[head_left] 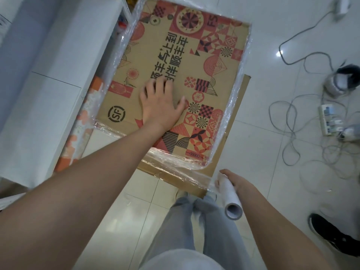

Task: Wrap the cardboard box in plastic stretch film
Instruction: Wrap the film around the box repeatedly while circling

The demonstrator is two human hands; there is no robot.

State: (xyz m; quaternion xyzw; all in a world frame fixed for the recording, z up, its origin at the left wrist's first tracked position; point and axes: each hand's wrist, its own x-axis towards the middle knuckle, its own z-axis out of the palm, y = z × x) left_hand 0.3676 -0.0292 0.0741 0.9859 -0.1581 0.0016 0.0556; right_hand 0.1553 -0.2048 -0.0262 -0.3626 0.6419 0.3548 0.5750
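While the left hand [159,103] presses flat, fingers spread, on the box [175,78] top, the right hand [232,181] grips the film roll [230,197] at the near right corner. Film [175,162] bands the box sides; printed top looks bare. Box stands on the floor [263,152] against a white cabinet [48,75]. Judging: sides mostly done, top and cut-off left.

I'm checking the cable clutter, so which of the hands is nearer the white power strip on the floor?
Right. The right hand grips the film roll near the box's near corner, closer to the power strip. The left hand presses flat on the box top, farther away.
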